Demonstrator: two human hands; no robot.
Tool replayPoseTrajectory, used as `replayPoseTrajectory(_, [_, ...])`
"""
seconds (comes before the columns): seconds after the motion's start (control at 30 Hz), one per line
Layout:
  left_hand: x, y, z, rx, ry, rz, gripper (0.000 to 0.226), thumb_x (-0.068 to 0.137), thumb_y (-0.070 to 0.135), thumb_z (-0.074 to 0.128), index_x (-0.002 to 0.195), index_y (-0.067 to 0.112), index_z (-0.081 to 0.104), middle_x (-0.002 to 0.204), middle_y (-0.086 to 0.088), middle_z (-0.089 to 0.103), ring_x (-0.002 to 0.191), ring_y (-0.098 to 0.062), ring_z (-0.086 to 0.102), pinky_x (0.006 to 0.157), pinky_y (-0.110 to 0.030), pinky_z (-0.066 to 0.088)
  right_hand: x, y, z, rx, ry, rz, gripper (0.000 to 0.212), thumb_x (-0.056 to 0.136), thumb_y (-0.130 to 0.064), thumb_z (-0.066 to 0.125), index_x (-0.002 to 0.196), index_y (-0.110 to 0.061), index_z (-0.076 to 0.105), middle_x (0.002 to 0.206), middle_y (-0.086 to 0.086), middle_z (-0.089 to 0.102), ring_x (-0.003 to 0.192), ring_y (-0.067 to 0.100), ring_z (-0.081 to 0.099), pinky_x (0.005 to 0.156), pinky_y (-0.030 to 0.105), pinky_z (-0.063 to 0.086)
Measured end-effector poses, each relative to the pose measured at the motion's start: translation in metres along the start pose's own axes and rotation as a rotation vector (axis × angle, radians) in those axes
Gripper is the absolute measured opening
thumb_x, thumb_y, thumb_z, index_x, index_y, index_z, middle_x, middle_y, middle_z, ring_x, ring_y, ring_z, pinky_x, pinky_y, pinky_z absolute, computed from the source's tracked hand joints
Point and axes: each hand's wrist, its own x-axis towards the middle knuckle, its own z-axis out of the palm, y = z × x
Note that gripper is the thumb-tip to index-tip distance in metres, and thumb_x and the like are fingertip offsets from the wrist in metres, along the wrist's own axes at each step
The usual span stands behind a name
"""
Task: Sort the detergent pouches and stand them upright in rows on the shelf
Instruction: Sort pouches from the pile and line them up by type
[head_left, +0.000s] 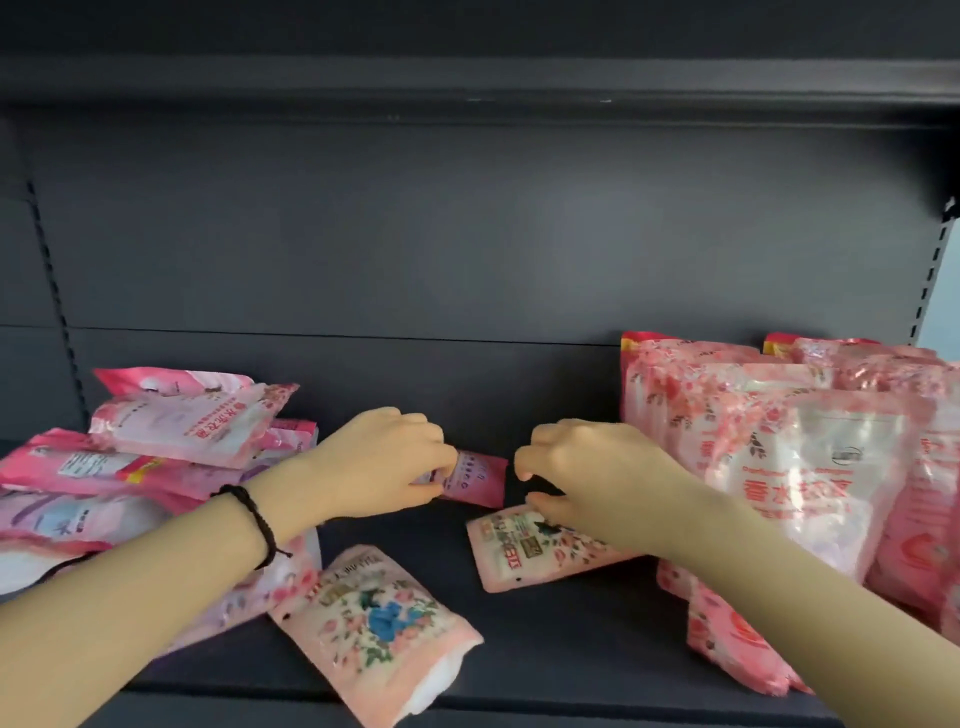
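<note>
In the middle of the frame, on the dark shelf (571, 644), the left hand (384, 462) has its fingers curled round a small dark-pink pouch (480, 478) lying back by the rear panel (467, 260). The right hand (587, 467) is just beside it, fingers curled, thumb down at the top edge of a pale pink pouch (524, 553) lying flat. Honestly can't tell if it's actually gripping it. Another floral pouch (374, 629) lies flat at lower centre, near the front edge. Left side of the frame: a messy pile of pouches (156, 467), all lying down. Right side: upright pouches (789, 467) standing in rows. There's a black bracelet (254, 514) on the left wrist.
</note>
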Motion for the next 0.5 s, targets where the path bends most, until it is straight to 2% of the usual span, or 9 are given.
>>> replayPoseTrajectory(0.13, [0.002,-0.039,0.022,0.044,-0.014,0.022,0.026,0.095,0.044,0.042,0.106,0.027,0.058,0.095,0.009,0.058,0.096,-0.014,0.053,0.083,-0.032,0.043,0.039,-0.003,0.019,-0.021,-0.091,0.092,0.025,0.094,-0.033,0.049,0.113,-0.021,0.058,0.107,-0.001,0.057,0.097,0.02,0.058,0.075,0.038,0.053])
replayPoseTrajectory(0.3, [0.011,-0.063,0.046,0.018,-0.01,0.079,0.025,0.091,0.045,0.047,0.101,0.025,0.058,0.092,0.006,0.058,0.094,-0.017,0.054,0.077,-0.032,0.04,0.074,-0.002,0.04,-0.039,-0.192,0.142,0.021,0.092,-0.03,0.051,0.109,-0.02,0.059,0.105,0.0,0.058,0.094,0.022,0.059,0.072,0.036,0.052])
replayPoseTrajectory(0.5, [0.04,-0.057,0.076,-0.102,-0.041,0.091,0.042,0.085,0.057,0.058,0.112,0.024,0.059,0.104,0.004,0.059,0.103,-0.017,0.053,0.079,-0.032,0.038,0.097,0.009,0.067,-0.007,-0.296,0.208,0.021,0.089,-0.028,0.054,0.108,-0.021,0.062,0.107,0.0,0.061,0.095,0.024,0.061,0.072,0.033,0.05])
